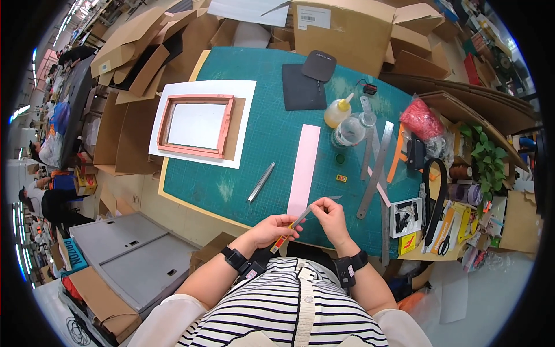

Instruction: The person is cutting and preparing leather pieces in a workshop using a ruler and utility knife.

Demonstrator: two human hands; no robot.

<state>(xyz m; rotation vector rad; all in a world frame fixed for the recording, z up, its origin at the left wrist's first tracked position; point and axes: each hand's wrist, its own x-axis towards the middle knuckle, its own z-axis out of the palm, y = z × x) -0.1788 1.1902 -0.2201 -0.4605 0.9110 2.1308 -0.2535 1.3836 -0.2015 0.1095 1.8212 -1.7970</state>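
My left hand is closed around a slim grey strip-like tool with a yellow and red lower end, held slanting at the table's near edge. Its exact kind is hard to make out. At the tool's upper end my right hand is pinched; a thin grey pointed piece shows past its fingers. Just beyond both hands a long pale pink strip lies lengthwise on the green cutting mat. Left of the strip rests a silver utility knife, touched by neither hand.
An orange-pink frame lies on white board at the left. To the right are a yellow-tipped squeeze bottle, a clear bottle, a steel ruler and a small matchbox-like box. Cardboard boxes stand behind the table.
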